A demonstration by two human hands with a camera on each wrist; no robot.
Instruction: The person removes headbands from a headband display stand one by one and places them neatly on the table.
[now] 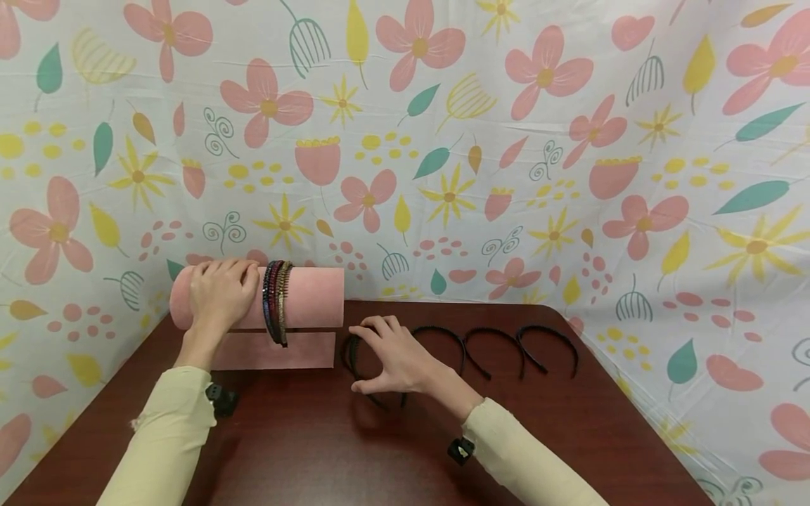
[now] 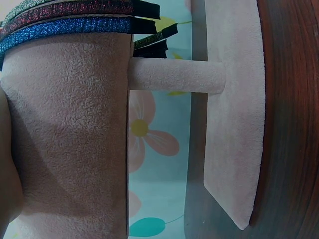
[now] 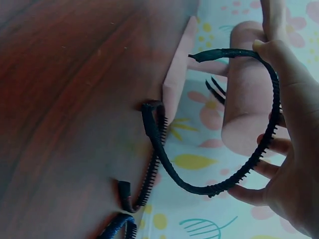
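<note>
My left hand (image 1: 221,292) grips the top of a pink padded roll (image 1: 316,295) on a headband stand, its fingers curving over the far side. A blue, a dark red and a gold glittery headband (image 1: 277,302) hang side by side on the roll, right of that hand. My right hand (image 1: 399,358), just right of the stand, holds a black toothed headband (image 3: 199,190). In the right wrist view its thumb is at one end of the band and its fingers are spread along the outer curve. Another dark headband (image 3: 149,174) shows behind the held one.
Three dark headbands stand in a row to the right on the brown table, the farthest one (image 1: 547,329) near its right edge. The stand's flat pink base (image 1: 304,350) lies under the roll. A flower-patterned cloth (image 1: 405,140) hangs behind the table.
</note>
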